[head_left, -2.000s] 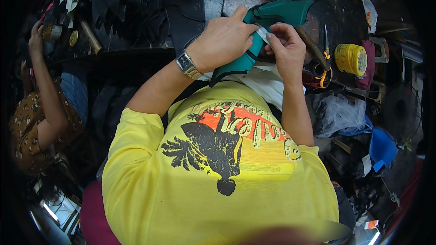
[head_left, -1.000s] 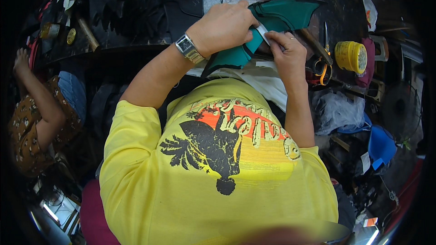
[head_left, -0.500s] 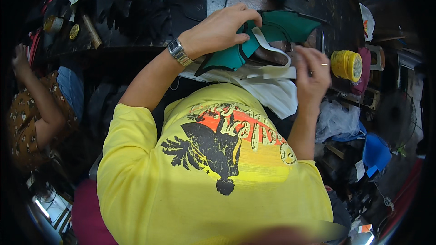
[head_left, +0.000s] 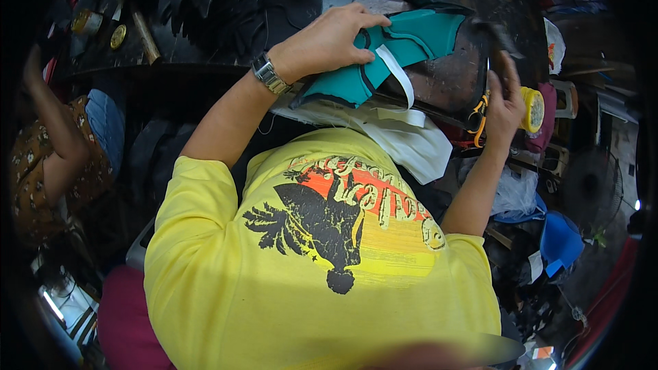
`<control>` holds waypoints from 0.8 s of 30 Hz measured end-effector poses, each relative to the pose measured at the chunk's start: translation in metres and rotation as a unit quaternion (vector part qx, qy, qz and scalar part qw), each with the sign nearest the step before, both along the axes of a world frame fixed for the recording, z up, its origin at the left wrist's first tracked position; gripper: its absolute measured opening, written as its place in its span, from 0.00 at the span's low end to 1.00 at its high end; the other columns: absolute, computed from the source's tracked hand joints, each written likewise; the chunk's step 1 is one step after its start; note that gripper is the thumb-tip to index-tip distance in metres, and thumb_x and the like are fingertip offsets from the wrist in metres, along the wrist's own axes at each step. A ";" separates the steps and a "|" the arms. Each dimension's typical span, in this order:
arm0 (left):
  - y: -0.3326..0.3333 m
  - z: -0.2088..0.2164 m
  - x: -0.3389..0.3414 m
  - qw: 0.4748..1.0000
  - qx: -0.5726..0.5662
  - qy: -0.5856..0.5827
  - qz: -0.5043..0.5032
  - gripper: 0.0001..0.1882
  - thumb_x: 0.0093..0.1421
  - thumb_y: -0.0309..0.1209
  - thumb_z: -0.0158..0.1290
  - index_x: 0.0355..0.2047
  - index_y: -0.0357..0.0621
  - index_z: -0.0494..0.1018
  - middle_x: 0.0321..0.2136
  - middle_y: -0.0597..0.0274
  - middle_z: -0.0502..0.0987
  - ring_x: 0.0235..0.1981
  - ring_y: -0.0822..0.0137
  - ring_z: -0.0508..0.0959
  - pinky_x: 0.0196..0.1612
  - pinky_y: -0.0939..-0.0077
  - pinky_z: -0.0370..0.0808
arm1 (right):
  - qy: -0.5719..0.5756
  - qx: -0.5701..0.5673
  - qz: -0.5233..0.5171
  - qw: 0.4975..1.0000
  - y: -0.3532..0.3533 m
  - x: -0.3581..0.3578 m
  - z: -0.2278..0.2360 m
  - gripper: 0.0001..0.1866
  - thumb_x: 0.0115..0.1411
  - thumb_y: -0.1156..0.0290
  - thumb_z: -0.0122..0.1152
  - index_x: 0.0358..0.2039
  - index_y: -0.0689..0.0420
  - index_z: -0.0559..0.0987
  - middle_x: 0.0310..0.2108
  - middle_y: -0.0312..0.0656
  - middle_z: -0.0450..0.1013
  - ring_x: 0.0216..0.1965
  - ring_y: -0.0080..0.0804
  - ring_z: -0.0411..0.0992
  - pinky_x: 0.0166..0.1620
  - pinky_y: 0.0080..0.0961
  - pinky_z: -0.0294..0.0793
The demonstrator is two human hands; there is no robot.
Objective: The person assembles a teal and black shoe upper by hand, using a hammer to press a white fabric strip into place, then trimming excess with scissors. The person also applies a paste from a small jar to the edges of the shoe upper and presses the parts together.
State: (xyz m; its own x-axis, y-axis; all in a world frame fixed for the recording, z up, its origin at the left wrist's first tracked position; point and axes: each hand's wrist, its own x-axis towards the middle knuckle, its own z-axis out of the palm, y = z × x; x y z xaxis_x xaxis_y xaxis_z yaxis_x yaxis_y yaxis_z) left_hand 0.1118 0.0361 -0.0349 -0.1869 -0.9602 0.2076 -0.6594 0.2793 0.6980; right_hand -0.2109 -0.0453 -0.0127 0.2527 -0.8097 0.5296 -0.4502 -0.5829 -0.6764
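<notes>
My left hand [head_left: 336,40], with a metal watch at the wrist, pinches a teal fabric piece [head_left: 415,38] with black edging, thumb in front and fingers behind. A white strip [head_left: 397,72] lies across this piece and curls down toward white cloth [head_left: 411,144] at the table edge. My right hand [head_left: 506,99] is at the table's right side, fingers stretched upward and partly blurred. At its fingertips is a dark, smeared object [head_left: 499,35]; whether the hand grips it is unclear. Orange-handled scissors [head_left: 480,120] are just left of the right hand.
A brown slab [head_left: 449,75] lies on the dark table beside the teal piece. A yellow tub [head_left: 532,109] stands right of my right hand. Black material pieces [head_left: 226,7], a wooden stick [head_left: 145,38] and a small jar [head_left: 87,24] are at left. Another person's arm [head_left: 58,116] shows far left.
My right hand has moved right, away from the white strip, uncovering the orange-handled scissors. The left hand still holds the teal piece, which has shifted slightly left and opened out flatter.
</notes>
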 end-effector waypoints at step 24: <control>0.001 -0.010 -0.009 0.996 -0.087 -0.009 0.014 0.31 0.53 0.26 0.61 0.59 0.45 0.70 0.48 0.52 0.74 0.46 0.53 0.78 0.53 0.66 0.76 | 0.051 0.230 0.069 0.969 0.101 0.037 0.015 0.27 0.65 0.77 0.58 0.64 0.58 0.68 0.52 0.43 0.77 0.42 0.23 0.74 0.47 0.21 0.73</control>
